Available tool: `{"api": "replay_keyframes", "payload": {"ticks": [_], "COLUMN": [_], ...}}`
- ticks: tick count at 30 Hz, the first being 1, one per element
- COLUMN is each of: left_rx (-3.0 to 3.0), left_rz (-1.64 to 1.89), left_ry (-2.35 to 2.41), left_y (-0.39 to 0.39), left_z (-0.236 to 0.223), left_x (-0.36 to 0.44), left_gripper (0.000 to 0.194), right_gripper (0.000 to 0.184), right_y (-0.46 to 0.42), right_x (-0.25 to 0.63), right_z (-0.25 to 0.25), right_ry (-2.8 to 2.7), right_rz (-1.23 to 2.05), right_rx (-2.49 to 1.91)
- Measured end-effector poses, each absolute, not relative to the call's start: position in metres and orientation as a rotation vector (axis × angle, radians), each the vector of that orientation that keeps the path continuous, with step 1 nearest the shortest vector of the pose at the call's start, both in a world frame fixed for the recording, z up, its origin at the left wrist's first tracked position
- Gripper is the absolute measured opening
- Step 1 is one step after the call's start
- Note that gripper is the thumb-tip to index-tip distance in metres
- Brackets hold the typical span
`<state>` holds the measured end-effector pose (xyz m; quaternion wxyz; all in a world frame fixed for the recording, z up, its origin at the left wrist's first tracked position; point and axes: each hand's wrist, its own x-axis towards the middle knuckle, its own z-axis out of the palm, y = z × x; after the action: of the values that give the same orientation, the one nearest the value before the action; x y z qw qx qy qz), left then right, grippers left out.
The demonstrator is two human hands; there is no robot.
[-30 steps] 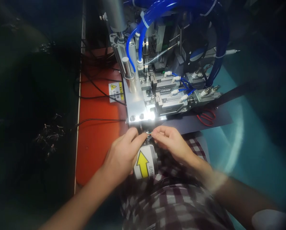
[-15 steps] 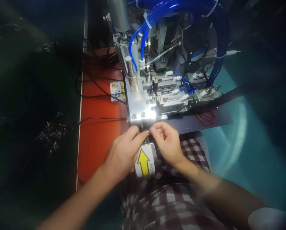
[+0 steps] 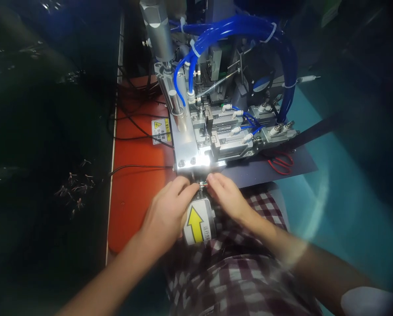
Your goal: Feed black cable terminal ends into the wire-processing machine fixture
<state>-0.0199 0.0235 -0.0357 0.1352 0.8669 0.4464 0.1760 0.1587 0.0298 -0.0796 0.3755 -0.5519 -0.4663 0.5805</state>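
Observation:
In the head view, both my hands meet at the front of a metal machine (image 3: 188, 142). My left hand (image 3: 168, 208) is closed, thumb and index finger pinched at a tiny part with thin wires (image 3: 203, 184). From the other side my right hand (image 3: 227, 195) pinches at the same small part, its fingers drawn together. The part's exact kind is too small to make out. Just below the fingertips sits a white label with a yellow arrow (image 3: 195, 224), on a rounded housing partly hidden by my left hand.
Blue air hoses (image 3: 242, 28) arch over the machine. Black cables (image 3: 140, 166) cross the orange board (image 3: 133, 210) at left. Several small wired pieces (image 3: 77, 188) lie on the dark surface farther left. A red wire loop (image 3: 280, 164) lies at right.
My right hand's fingers have straightened and drawn closer together, and more of the small wired part shows between the hands. The view has shifted slightly.

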Motion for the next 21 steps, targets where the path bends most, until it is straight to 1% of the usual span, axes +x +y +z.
{"api": "replay_keyframes", "payload": {"ticks": [6, 8, 13, 21], "left_rx": [2.628, 2.581, 2.506, 2.511], "left_rz": [0.514, 0.553, 0.632, 0.667], "left_ry": [1.340, 1.336, 1.323, 1.301], "left_y": [0.024, 0.025, 0.028, 0.028], "left_z": [-0.039, -0.041, -0.046, -0.048], "left_x": [-0.021, -0.021, -0.023, -0.020], "left_gripper": [0.031, 0.030, 0.030, 0.029], "right_gripper": [0.024, 0.024, 0.030, 0.026], "right_y": [0.023, 0.023, 0.025, 0.025], "right_x": [0.148, 0.148, 0.146, 0.144], "right_z": [-0.083, -0.081, -0.078, -0.080], "right_ry": [-1.277, -1.258, -1.014, -0.962], "right_rz": [1.252, 1.291, 1.455, 1.400], "right_rx": [-1.364, -1.358, -1.234, -1.247]}}
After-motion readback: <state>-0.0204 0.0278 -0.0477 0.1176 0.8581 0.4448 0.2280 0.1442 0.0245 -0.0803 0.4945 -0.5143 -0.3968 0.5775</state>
